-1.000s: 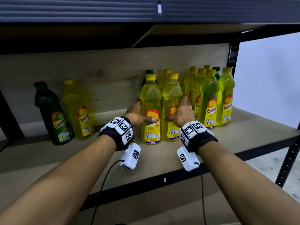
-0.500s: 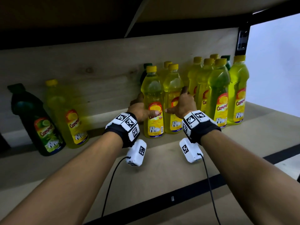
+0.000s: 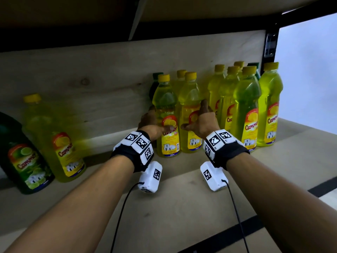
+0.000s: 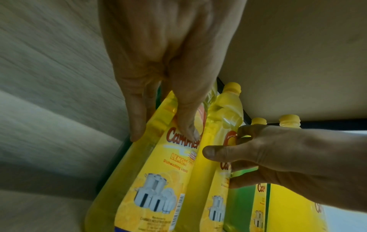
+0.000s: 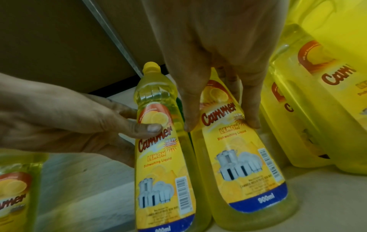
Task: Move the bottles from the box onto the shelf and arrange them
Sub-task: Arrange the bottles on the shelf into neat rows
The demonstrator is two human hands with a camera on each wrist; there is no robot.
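Two hands grip two upright bottles holding yellow liquid.

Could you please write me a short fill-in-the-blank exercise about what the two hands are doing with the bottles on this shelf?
1. The left hand grips a bottle whose cap is ____.
2. The right hand holds the neighbouring bottle, labelled Cammer ____ dishwashing liquid.
3. At the far left of the shelf stands a dark ____ bottle.

Missing words: yellow; Lemon; green
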